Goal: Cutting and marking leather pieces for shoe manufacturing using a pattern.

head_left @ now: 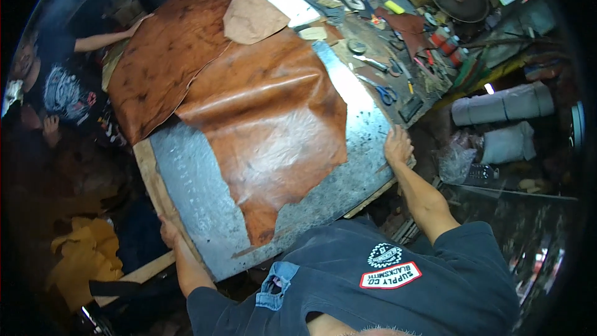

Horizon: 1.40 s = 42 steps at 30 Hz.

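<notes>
A large brown leather hide [273, 130] lies over a grey metal sheet [186, 174] on a wood-edged worktable. It has a raised fold across its middle and a ragged near end. My left hand [169, 233] is closed around the table's left wooden edge [149, 168], its fingers partly hidden. On the right side, my right hand [398, 145] grips the edge of the metal-topped table, its fingers bent over the rim. Neither hand touches the leather. Another darker brown hide [168, 56] lies at the far left, with a pale leather piece [255, 15] beside it.
At the far left a co-worker's hand [140, 23] touches the darker hide. Blue-handled scissors [387, 94], knives and red-capped bottles [449, 45] crowd the bench at right. White rolls [504, 104] lie beyond my right arm; yellowish leather [90, 255] lies low at left.
</notes>
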Each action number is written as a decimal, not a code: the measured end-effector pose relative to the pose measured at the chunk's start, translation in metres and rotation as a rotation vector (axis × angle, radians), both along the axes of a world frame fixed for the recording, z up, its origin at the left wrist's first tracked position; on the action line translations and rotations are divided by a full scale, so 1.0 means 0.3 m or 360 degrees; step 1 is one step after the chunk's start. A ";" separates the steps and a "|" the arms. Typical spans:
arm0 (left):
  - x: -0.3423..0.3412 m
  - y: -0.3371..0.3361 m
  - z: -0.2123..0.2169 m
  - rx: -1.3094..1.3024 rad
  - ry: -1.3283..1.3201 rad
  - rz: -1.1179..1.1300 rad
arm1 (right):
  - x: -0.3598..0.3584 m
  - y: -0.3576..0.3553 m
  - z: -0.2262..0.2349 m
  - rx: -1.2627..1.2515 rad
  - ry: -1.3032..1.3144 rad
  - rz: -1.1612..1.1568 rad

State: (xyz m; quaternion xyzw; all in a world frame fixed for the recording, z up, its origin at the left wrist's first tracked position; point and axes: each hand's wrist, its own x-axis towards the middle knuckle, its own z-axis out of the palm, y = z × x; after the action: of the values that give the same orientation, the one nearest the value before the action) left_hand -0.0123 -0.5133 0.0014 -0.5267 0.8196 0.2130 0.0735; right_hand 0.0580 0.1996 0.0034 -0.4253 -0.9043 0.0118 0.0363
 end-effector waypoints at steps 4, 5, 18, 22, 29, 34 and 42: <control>-0.002 -0.011 -0.009 0.0033 -0.0017 0.0004 | -0.002 0.000 0.004 -0.0075 0.0015 -0.0014; -0.003 -0.015 -0.015 0.0031 -0.0023 0.0007 | -0.004 -0.002 0.005 -0.0066 0.0034 0.0003; 0.016 -0.057 -0.087 0.0099 0.0123 0.0078 | -0.016 -0.017 0.035 -0.0170 -0.0017 -0.0123; 0.022 -0.033 -0.053 -0.0057 0.0032 0.0034 | -0.022 -0.003 0.014 -0.0127 -0.0091 -0.0038; 0.027 0.005 0.024 -0.0101 0.0146 0.0035 | 0.004 0.019 -0.013 -0.0132 -0.0135 -0.0040; 0.027 -0.006 0.007 -0.0094 0.0180 0.0084 | -0.009 0.011 -0.002 -0.0120 -0.0181 -0.0082; 0.028 -0.004 0.004 -0.0085 0.0246 0.0037 | -0.006 0.008 -0.004 -0.0107 -0.0171 -0.0091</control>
State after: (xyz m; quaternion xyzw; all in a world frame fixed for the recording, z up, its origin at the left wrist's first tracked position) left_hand -0.0039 -0.5146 0.0026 -0.5199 0.8221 0.2320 -0.0066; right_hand 0.0561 0.2020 0.0022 -0.4520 -0.8914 0.0184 -0.0263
